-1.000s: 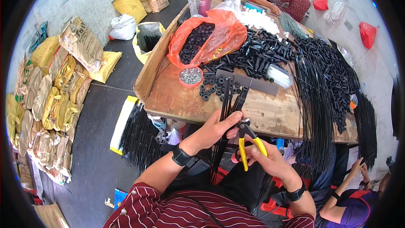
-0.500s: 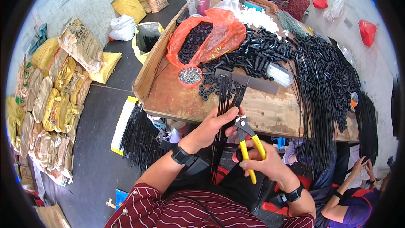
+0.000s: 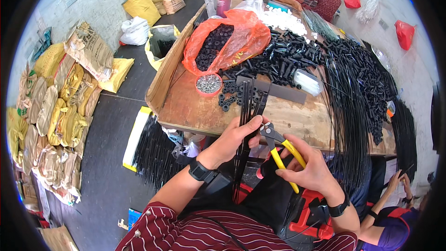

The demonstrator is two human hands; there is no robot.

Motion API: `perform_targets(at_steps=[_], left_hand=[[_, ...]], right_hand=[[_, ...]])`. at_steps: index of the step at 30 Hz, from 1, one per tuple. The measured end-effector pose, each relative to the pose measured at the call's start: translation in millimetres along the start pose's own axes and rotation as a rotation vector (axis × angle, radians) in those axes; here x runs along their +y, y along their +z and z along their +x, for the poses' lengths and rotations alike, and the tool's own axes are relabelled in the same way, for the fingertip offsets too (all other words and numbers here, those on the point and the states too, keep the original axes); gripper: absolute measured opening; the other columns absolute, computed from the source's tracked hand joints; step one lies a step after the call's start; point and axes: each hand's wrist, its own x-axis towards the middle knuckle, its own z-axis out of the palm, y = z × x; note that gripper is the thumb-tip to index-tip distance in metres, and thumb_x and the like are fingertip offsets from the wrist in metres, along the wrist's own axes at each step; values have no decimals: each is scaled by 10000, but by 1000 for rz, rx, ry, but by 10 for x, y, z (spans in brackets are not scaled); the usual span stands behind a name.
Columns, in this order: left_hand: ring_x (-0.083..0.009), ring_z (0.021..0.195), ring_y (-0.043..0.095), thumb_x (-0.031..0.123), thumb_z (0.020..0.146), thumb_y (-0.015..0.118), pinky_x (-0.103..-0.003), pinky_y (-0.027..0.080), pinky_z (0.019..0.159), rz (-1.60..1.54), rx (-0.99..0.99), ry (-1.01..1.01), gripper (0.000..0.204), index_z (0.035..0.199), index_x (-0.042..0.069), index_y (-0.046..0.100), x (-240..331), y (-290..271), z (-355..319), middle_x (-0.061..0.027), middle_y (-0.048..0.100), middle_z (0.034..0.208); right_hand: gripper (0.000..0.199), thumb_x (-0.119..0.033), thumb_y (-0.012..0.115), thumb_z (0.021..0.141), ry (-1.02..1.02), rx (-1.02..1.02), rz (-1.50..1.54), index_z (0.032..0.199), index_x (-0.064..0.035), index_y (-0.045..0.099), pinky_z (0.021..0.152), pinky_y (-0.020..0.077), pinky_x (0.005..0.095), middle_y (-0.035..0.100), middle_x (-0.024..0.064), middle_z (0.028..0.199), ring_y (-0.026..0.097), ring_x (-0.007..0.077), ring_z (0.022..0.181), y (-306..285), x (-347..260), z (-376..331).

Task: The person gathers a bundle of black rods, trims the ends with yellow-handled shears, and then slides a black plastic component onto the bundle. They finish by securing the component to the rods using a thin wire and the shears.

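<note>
My left hand is closed round a bundle of thin black rods, which stand up past the table's front edge and run down toward my lap. Its thumb presses across them. In my right hand is a pair of pliers with yellow handles and a dark head. The pliers' head sits just right of my left fingers, beside the rods. Whether the jaws touch a rod is too small to tell. Behind the rod tops lies a flat grey metal bar on the wooden table.
A red plastic bag of black rings and a red dish of small metal pieces are on the table. Black tubular parts lie heaped beyond. Long black rods hang over the right edge. A co-worker's hands are at lower right.
My right hand has moved right and slightly up, tilting the pliers so their handles point more to the right. My left hand and the rods have barely moved.
</note>
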Motion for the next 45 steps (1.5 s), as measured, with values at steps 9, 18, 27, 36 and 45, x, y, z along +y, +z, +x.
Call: perform_targets(at_steps=[9, 18, 27, 36, 45], left_hand=[[-89, 613, 450, 358, 964, 528, -254, 369, 573, -58, 62, -13, 346, 1079, 34, 560, -2, -28, 17, -10, 537, 807], [-107, 612, 455, 347, 984, 479, -258, 368, 574, -80, -24, 22, 340, 1116, 39, 531, 68, -10, -23, -23, 537, 818], [-124, 694, 567, 315, 977, 484, -292, 476, 609, -64, 108, -47, 299, 1087, 42, 538, 119, 73, 17, -49, 572, 895], [-67, 521, 502, 522, 949, 460, -217, 402, 492, 35, -90, 12, 469, 917, 64, 554, 54, 16, 55, -4, 551, 708], [-63, 449, 378, 473, 972, 460, -231, 312, 448, 10, 52, 6, 419, 926, 61, 522, 18, 8, 36, 7, 455, 632]], right_hand=[[609, -55, 737, 673, -630, 347, -932, 1225, 42, 498, 694, 531, 325, 578, 163, 1144, 636, 266, 873, -46, 152, 105], [416, -167, 555, 895, -16, 12, -19, 1264, 17, 500, 641, 520, 302, 622, 147, 1047, 634, 237, 787, -40, 80, -65], [359, -315, 432, 1004, 453, -275, 721, 1104, 19, 519, 600, 525, 292, 656, 137, 795, 658, 201, 644, 237, 181, -132], [323, -102, 752, 791, 462, -300, 643, 1009, 6, 540, 563, 492, 251, 638, 75, 718, 632, 131, 616, 222, 100, -84], [629, -122, 749, 675, -598, 461, -923, 1244, 3, 513, 547, 498, 338, 622, 100, 927, 571, 244, 551, -57, 49, -6]])
